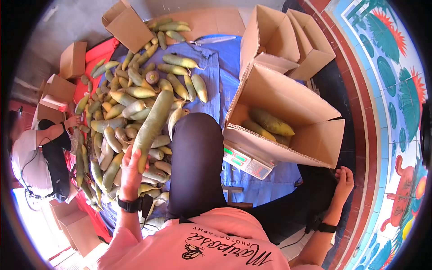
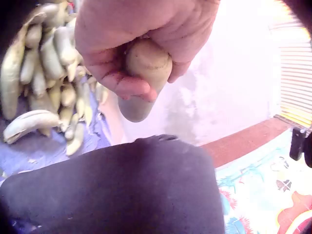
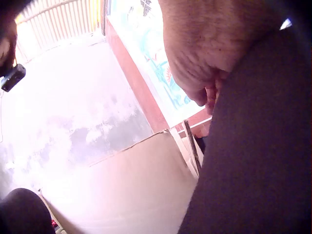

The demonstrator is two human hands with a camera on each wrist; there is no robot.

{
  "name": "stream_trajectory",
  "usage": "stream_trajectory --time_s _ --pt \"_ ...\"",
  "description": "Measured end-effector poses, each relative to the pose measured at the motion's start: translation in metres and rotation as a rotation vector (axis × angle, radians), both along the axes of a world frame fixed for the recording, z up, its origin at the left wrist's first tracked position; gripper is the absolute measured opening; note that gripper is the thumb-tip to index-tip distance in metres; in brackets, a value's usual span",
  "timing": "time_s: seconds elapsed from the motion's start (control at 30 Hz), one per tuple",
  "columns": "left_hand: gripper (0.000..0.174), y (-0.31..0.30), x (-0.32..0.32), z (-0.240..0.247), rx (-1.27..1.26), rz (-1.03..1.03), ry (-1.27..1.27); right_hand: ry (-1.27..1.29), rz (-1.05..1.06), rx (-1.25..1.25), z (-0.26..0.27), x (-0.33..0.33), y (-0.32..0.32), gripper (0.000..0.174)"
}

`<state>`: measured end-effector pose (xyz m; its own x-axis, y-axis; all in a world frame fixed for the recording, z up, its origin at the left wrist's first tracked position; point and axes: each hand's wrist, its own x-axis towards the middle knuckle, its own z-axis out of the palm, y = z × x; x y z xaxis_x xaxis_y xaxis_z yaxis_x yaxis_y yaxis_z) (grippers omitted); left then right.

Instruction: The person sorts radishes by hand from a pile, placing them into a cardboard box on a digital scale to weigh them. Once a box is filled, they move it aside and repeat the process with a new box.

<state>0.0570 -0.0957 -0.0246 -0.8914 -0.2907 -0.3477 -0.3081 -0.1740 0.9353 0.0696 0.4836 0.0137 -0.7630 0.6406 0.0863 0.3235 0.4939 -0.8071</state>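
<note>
Probably weighty, stiff and smooth, the radish (image 1: 155,118) should balance best gripped mid-length; left fingers (image 2: 129,86) clasp its near end, right fingers (image 1: 345,174) hang loose

Heaped vegetables (image 1: 139,92), cartons (image 1: 288,96) and a scale (image 1: 244,161) suggest a produce-packing area.

Left hand (image 1: 130,174) curled, gripping; right hand (image 1: 344,182) loose beside right leg (image 1: 306,193).

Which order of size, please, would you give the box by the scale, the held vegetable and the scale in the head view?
1. Box
2. Held vegetable, perhaps enlarged by nearness to the camera
3. Scale, visible part only
</note>
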Motion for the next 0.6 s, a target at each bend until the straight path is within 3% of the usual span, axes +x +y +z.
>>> stream_trajectory --time_s 0.1,0.17,0.23,0.37,0.43,0.47,0.5,0.57,0.6 --pt "0.050 0.012 -0.002 0.048 -0.047 -0.039 0.135 0.021 -0.017 0.006 0.034 -0.001 -0.039 0.015" --pt "0.064 0.031 -0.004 0.077 -0.021 -0.156 0.192 0.170 0.264 0.026 0.058 0.005 -0.085 0.017" --pt "0.079 0.052 0.000 0.096 0.009 -0.202 0.107 0.126 0.445 -0.065 0.076 0.010 -0.115 0.026" --pt "0.057 0.089 -0.008 0.103 0.169 -0.786 0.012 0.188 0.600 -0.490 0.092 0.012 -0.164 0.062" --pt "0.046 0.112 -0.007 0.103 0.160 -1.009 0.004 0.074 0.746 -0.618 0.081 0.020 -0.155 0.063" --pt "0.046 0.120 -0.011 0.094 0.083 -1.122 0.141 -0.101 0.860 -0.543 0.077 0.024 -0.142 0.061" --pt "0.046 0.126 -0.014 0.086 0.006 -1.231 0.276 -0.229 0.840 -0.533 0.066 0.032 -0.134 0.057" --pt "0.043 0.134 -0.016 0.084 0.105 -1.187 0.167 -0.379 0.712 -0.813 0.060 0.048 -0.125 0.058" --pt "0.041 0.135 -0.022 0.087 0.164 -1.155 0.013 -0.385 0.719 -0.806 0.062 0.051 -0.128 0.058"
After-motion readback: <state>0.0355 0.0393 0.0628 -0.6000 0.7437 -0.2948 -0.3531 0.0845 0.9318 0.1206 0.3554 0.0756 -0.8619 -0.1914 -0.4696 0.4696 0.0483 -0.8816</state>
